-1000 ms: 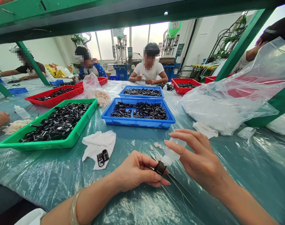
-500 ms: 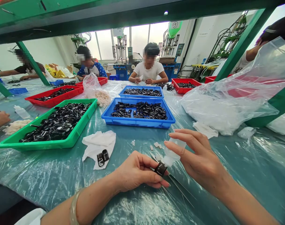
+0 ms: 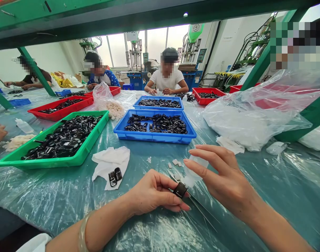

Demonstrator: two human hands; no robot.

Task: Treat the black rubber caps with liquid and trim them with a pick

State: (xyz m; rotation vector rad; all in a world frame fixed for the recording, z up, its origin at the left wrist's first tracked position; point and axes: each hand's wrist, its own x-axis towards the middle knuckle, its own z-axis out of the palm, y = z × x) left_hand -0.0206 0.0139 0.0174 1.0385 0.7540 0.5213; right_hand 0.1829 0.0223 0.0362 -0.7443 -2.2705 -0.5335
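Since the earlier frames, the worker opposite [image 3: 168, 77] has lowered one hand toward the table [image 3: 149, 231], and the worker at far left [image 3: 36, 82] has drawn in an outstretched arm. Nearer, the black part [image 3: 180, 190] has turned slightly in the left hand [image 3: 154, 194], while both hands keep nearly the same places.

The left hand has the part pinched between thumb and fingertips, just above the table, with its broad dark face turned up. The right hand [image 3: 225, 178] has its fingers spread and loosely curved around a translucent bottle [image 3: 192, 174], which it holds tilted, nozzle down toward the part. The nozzle is right at the part's far edge; whether it touches cannot be told. Thin metal rods [image 3: 202, 210] run out past the left fingertips to the lower right; whether that hand also grips them is unclear.

Just beyond the part lie a few white bits [image 3: 175, 162]. To the left, a white cloth [image 3: 111, 161] has two more black pieces [image 3: 115, 176] side by side on its near end. Beyond the hands stands a blue tray [image 3: 154, 138] of black pieces, with a smaller-looking blue one behind it. A heaped green tray [image 3: 54, 162] sits at left, a red tray [image 3: 58, 116] behind that, and a clear bag [image 3: 249, 117] slumps at right.
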